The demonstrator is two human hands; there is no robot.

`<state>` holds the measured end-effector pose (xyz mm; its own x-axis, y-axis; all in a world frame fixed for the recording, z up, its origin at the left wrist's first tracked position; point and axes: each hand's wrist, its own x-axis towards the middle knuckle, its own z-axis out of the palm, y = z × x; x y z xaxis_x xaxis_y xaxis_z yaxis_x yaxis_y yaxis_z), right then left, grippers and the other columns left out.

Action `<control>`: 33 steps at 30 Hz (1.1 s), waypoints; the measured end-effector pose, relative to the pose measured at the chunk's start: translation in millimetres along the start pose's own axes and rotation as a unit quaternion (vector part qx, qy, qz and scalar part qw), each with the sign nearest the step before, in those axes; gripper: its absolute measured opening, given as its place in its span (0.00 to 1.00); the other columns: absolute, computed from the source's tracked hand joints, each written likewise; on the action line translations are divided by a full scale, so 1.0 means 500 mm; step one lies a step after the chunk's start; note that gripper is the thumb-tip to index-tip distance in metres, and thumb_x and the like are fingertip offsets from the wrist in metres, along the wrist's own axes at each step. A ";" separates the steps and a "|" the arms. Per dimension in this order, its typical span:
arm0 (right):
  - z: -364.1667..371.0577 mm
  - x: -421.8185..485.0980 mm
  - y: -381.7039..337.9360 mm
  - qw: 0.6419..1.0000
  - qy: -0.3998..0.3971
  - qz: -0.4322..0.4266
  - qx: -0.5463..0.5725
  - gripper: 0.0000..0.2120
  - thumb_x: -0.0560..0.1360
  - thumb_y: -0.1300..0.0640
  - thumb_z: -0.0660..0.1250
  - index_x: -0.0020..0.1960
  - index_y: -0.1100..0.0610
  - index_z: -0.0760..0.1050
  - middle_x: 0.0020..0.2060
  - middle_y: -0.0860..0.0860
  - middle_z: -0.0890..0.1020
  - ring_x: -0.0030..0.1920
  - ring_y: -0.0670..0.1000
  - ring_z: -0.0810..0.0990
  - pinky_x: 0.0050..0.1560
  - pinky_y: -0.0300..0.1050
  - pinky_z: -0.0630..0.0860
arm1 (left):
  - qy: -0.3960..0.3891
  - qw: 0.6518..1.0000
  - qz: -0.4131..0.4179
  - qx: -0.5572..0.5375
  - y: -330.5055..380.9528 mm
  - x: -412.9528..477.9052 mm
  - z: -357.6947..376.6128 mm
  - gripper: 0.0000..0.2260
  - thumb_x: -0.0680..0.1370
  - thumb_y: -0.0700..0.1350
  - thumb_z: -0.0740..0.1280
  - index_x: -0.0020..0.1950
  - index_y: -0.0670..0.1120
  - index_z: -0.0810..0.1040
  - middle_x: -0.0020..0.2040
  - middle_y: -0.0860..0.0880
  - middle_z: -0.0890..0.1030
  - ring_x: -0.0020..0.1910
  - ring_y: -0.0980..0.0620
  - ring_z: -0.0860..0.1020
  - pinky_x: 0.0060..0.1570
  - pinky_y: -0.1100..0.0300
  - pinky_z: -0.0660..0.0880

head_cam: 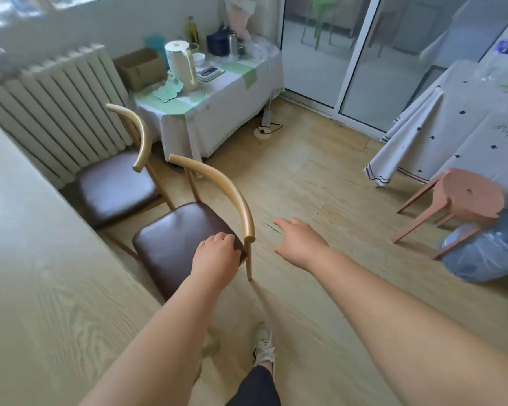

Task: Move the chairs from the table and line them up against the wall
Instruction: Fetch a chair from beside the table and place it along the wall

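Two chairs with brown padded seats and curved tan backrests stand along the light wooden table (pixel 27 259) at the left. The near chair (pixel 176 238) has my left hand (pixel 217 253) resting on the right edge of its seat, fingers curled over the edge beside the backrest's end. The far chair (pixel 115 186) stands behind it, close to the white radiator (pixel 56 112). My right hand (pixel 299 244) hovers open over the floor, just right of the near chair's backrest, touching nothing.
A small cloth-covered table (pixel 217 112) with a kettle and a box stands by the wall ahead. A pink stool (pixel 464 200) and a blue water jug (pixel 487 247) sit at the right beside a draped table (pixel 452 127). Glass sliding doors (pixel 349 54) lie beyond open wooden floor.
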<state>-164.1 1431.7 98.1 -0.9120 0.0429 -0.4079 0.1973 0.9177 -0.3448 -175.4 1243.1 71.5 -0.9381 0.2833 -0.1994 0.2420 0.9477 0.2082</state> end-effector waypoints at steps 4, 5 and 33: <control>-0.056 0.138 -0.015 0.999 -0.028 -0.018 -0.033 0.30 0.75 0.54 0.64 0.75 0.49 0.59 0.71 0.53 0.67 0.69 0.57 0.67 0.64 0.55 0.72 | -0.020 0.998 -0.045 -0.031 -0.012 0.123 -0.009 0.13 0.80 0.49 0.58 0.61 0.47 0.75 0.60 0.48 0.77 0.58 0.47 0.75 0.56 0.55 0.71; -0.066 0.166 -0.018 0.998 -0.030 -0.026 -0.043 0.29 0.76 0.53 0.64 0.75 0.49 0.59 0.70 0.53 0.68 0.68 0.58 0.67 0.62 0.55 0.72 | -0.020 0.998 -0.049 -0.033 -0.015 0.147 -0.011 0.13 0.80 0.49 0.58 0.61 0.47 0.75 0.60 0.48 0.77 0.58 0.47 0.75 0.56 0.55 0.71; -0.153 0.790 -0.136 0.904 -0.229 -0.293 -0.213 0.29 0.75 0.51 0.66 0.73 0.55 0.62 0.67 0.56 0.73 0.65 0.59 0.73 0.61 0.53 0.73 | -0.061 0.848 -0.465 -0.246 0.042 0.544 0.041 0.18 0.79 0.48 0.61 0.68 0.44 0.67 0.64 0.45 0.72 0.61 0.43 0.73 0.54 0.49 0.72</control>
<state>-565.0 1416.3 25.0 -0.5517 -0.5776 -0.6017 -0.5167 0.8030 -0.2971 -420.6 1343.0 2.1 -0.6259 -0.5118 -0.5884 -0.7501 0.6016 0.2747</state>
